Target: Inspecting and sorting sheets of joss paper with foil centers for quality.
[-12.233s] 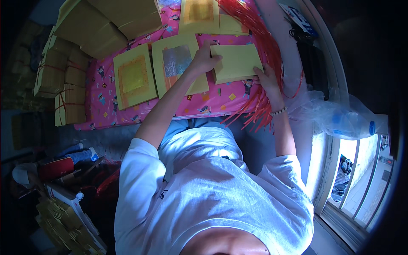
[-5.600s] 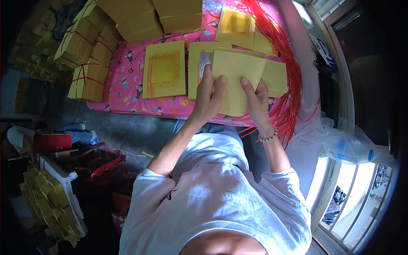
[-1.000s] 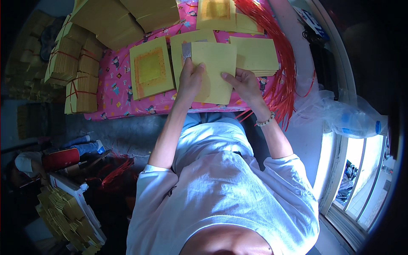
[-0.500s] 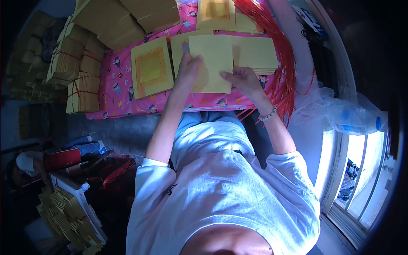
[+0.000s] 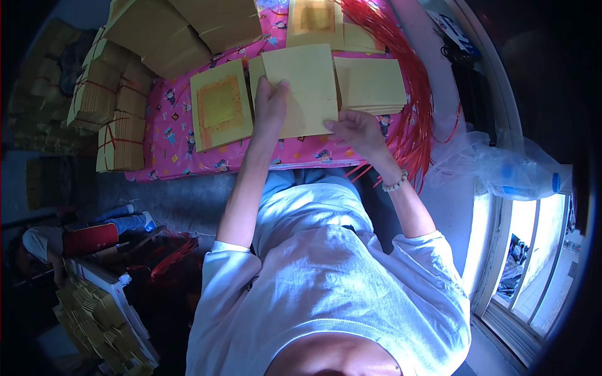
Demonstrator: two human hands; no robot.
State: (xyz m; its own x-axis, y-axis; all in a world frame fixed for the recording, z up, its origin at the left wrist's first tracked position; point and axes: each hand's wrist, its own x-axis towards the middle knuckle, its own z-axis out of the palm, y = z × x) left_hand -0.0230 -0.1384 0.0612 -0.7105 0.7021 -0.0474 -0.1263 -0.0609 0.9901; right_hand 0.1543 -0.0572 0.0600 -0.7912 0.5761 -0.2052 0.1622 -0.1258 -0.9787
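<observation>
In front of me I hold up a plain pale-yellow paper sheet (image 5: 305,84), tilted slightly over the table. My left hand (image 5: 272,105) pinches its left edge, and my right hand (image 5: 357,130) has the lower right corner between thumb and fingers. Part of another yellow paper pile shows behind the sheet's left edge; the rest is hidden. To the left lies a yellow paper stack (image 5: 221,106) whose top sheet bears an orange-bordered gold square. A pile of plain yellow paper (image 5: 371,83) lies to the right, beyond my right hand.
The table has a pink patterned cover (image 5: 168,150). Tied paper bundles (image 5: 120,141) and larger stacks stand at its left and back. Long red strands (image 5: 421,119) hang along the right side, near a clear plastic bag (image 5: 517,172). Another person (image 5: 47,241) is at lower left beside stacked paper (image 5: 100,316).
The held sheet has shifted a little left and up and now leans slightly. Both hands have moved with it, keeping their hold.
</observation>
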